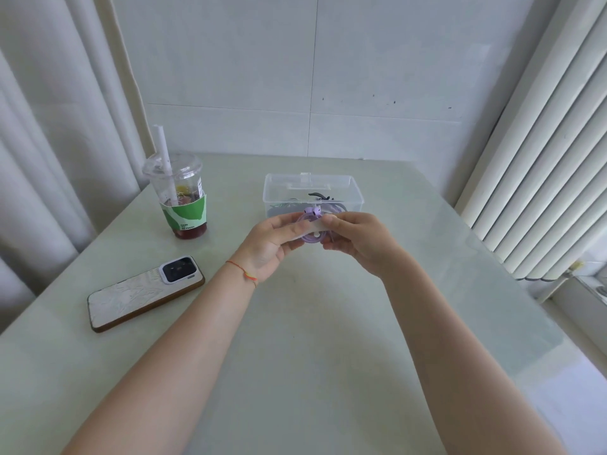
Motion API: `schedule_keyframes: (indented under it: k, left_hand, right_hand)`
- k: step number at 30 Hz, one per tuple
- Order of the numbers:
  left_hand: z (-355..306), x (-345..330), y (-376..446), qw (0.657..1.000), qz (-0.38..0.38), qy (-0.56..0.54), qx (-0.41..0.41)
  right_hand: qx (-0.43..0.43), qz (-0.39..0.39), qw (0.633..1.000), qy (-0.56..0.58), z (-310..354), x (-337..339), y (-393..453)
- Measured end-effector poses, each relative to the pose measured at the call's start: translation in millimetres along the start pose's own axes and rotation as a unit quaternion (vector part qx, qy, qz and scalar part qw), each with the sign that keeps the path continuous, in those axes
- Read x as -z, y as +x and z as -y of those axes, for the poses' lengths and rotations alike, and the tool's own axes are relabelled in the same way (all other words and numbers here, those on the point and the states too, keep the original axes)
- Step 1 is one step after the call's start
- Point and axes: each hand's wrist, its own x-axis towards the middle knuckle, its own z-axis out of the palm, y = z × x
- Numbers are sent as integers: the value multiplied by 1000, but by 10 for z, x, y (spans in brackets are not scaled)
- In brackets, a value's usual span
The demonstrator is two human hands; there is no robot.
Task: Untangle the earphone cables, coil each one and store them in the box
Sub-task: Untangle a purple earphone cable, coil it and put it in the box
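Both hands meet above the counter point(328, 323), just in front of the clear box point(356, 200). The left hand point(271, 243) and right hand point(356, 243) each have a curled-finger grip on a coiled purple earphone cable point(311, 224) with a pale strip across it (its earbuds poke up at twelve o'clock). Darker cables point(317, 196) lie inside the box. A drink cup point(180, 195) stands at ten o'clock, a phone point(144, 292) at eight.
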Motion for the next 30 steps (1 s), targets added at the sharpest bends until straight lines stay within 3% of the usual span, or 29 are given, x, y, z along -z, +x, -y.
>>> schedule_keyframes:
  k: [4,8,11,16,22,26,30]
  left_hand:
    - [-57,66,-45,996,-9,-90,14]
    - [-83,93,-58,992,-55,-111,27]
    - [-113,96,-33,993,-79,-92,9]
    - [-232,103,47,990,-130,20,-43]
    - [-611,-55,243,984,-132,76,-87]
    - [-839,-98,453,989,-118,52,-76]
    - [-851,-42,722,981,-131,115,-88]
  right_hand:
    - [-29,-14,996,83,69,29,-3]
    - [-30,-12,995,91,71,-12,-7]
    - [-27,-14,997,74,83,-23,-2]
    - [37,-88,985,-141,252,-36,60]
    - [83,-102,988,-77,597,-47,286]
    - [59,-85,994,-39,761,18,510]
    - [38,-80,994,-68,736,130,807]
